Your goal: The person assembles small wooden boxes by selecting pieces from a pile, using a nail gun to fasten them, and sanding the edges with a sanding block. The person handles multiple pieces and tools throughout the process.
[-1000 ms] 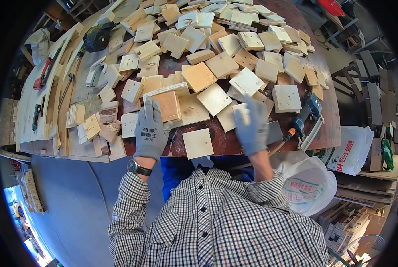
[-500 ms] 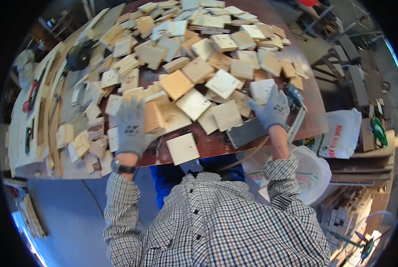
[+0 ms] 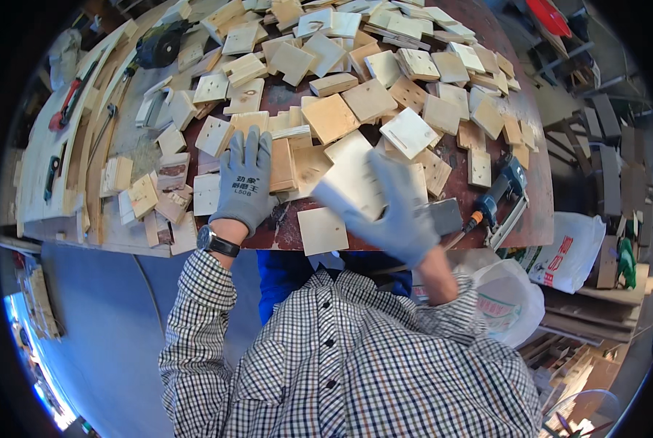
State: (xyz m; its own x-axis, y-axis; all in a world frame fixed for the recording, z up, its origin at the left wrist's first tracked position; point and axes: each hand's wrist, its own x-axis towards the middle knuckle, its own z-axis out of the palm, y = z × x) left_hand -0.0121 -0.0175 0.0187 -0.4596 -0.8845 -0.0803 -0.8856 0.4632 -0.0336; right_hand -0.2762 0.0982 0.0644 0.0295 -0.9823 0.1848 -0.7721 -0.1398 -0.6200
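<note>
The red worktop (image 3: 288,232) carries scattered wooden blocks (image 3: 330,119) — left hand (image 3: 242,188) spread by its near edge, right hand (image 3: 401,228) blurred, grip I cannot tell — above blue-grey floor (image 3: 115,306).

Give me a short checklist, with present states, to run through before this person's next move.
1. Both hands gloved: ok, left hand and right hand are covered in grey.
2. Left fingers extended, not clenched: ok.
3. Right hand's grip on the pale block beside it: cannot tell, both are blurred.
4. Blue power tool apart from both hands: ok, it lies to their right.
5. Square block fully on the table: cannot tell, it sits right at the near edge.
</note>
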